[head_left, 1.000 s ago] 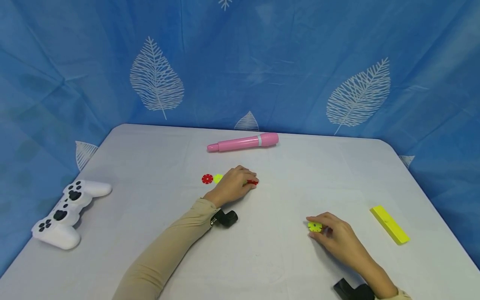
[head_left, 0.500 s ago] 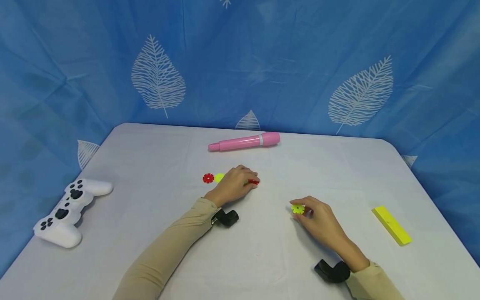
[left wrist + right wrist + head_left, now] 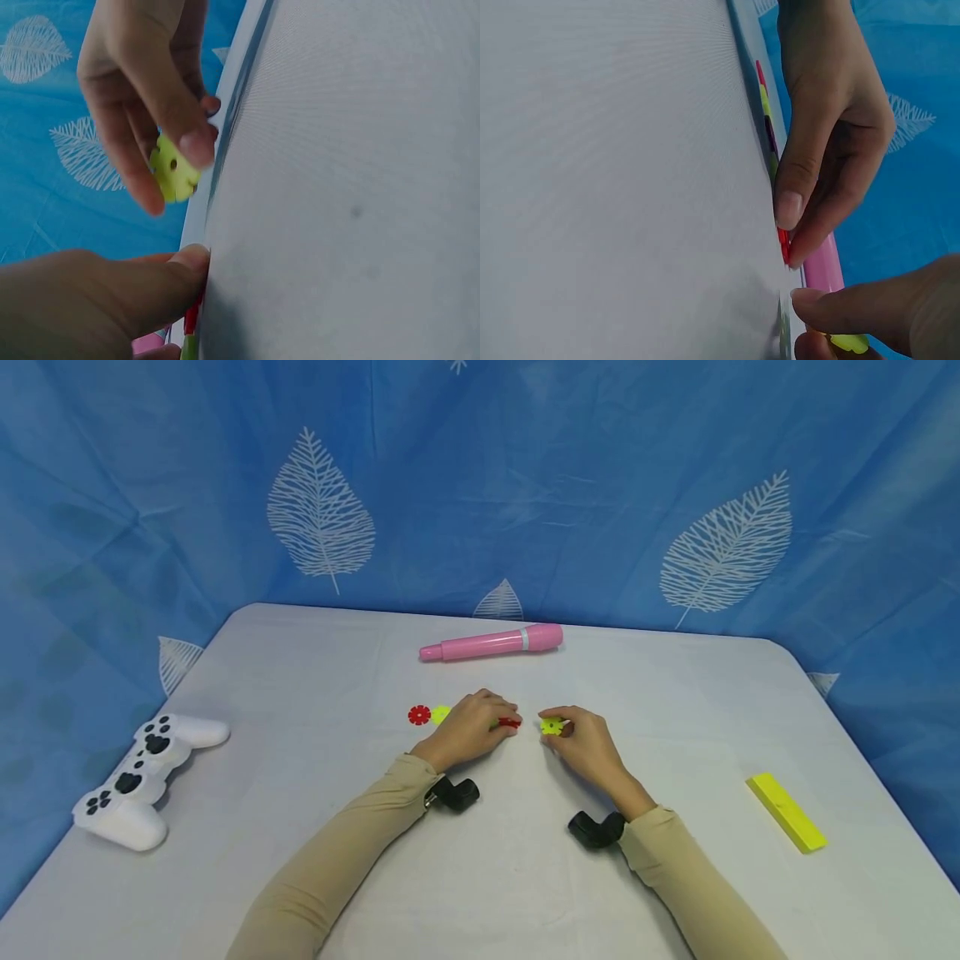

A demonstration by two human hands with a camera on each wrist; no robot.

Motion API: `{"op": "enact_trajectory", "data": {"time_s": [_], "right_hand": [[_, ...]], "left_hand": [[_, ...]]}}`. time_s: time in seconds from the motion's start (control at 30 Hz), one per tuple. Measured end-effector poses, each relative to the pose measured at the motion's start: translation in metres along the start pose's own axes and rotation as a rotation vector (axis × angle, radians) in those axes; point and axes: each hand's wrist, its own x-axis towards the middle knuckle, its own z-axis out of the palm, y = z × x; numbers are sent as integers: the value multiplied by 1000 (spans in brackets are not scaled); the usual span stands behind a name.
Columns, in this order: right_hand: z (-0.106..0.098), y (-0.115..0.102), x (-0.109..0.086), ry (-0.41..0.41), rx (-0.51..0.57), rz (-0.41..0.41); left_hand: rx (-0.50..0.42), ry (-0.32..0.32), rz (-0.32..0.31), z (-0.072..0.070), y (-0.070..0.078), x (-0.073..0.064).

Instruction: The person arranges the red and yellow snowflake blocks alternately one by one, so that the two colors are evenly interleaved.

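My left hand [image 3: 468, 728] rests over a row of notched plastic discs on the white table, pinching the red disc [image 3: 509, 722] at its right end. Past the wrist, another red disc [image 3: 419, 715] and a yellow disc [image 3: 440, 715] show at the row's left end; the head view hides most of the middle. In the right wrist view, a purple disc [image 3: 770, 133] appears in the row. Just to the right, my right hand [image 3: 588, 750] holds a yellow-green notched disc [image 3: 551, 727] between thumb and fingers. A small gap separates it from the red disc.
A pink microphone [image 3: 491, 644] lies behind the hands. At the far left is a white game controller [image 3: 146, 781]; a yellow bar-shaped block [image 3: 787, 812] lies at the right. Blue patterned cloth [image 3: 510, 485] hangs beyond the table's back edge.
My right hand has carried the yellow-green disc leftward and away from me, up close to the left hand. The left hand has stayed in place on the red disc.
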Motion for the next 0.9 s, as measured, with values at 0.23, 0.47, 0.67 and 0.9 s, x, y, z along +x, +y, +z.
{"op": "enact_trajectory", "data": {"time_s": [0.23,0.47,0.67,0.9], "right_hand": [[10,-10,16,-25,30,27],[13,-13,23,-32,1,43],[12,-16,24,-46,-63,29],[9,-16,23,-75,-116,0]], "left_hand": [[-2,8,8,1,-1,1],[0,9,7,0,-1,1],[-6,15,14,-1,0,1],[-12,13,11,-1,-1,1]]}}
